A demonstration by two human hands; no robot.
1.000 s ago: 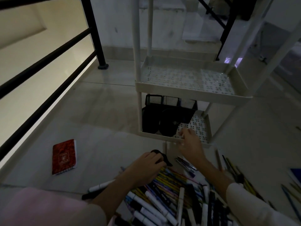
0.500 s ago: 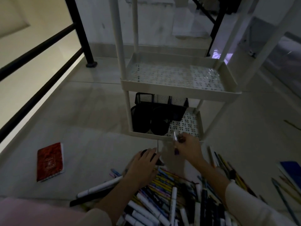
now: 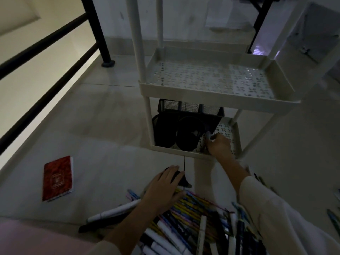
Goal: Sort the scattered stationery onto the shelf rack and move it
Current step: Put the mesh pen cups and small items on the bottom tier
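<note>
**Right hand grips a pen at the rack's bottom tray**

At the far left, a black railing (image 3: 97, 30) borders the tiled floor (image 3: 110, 116). A red notebook (image 3: 58, 178) lies flat on the floor, well apart from everything else.

Further right, near the bottom edge, a white marker (image 3: 114, 211) lies at the left fringe of a pile of pens and markers (image 3: 193, 223) spread over the floor. The left hand (image 3: 166, 188) lies palm down at the far end of this pile. Its fingers are straight and released, gripping nothing, and their tips rest on a small black object (image 3: 182, 181) whose kind cannot be told in the dim light.

Beyond the pile stands the cream shelf rack (image 3: 211, 93). Its middle tray (image 3: 211, 78) has a perforated bottom. Its bottom tray (image 3: 169, 149) carries black mesh holders (image 3: 184, 126) crowded into the left part.

The right hand (image 3: 219, 145) reaches over the front rim of the bottom tray, just to the right of the holders. Its fingers are curled round a pen (image 3: 208, 135), which stands roughly upright beside the nearest holder. Whether the pen touches that holder cannot be told.

At the far right edge, a few more pencils (image 3: 333, 219) lie on the floor.
</note>
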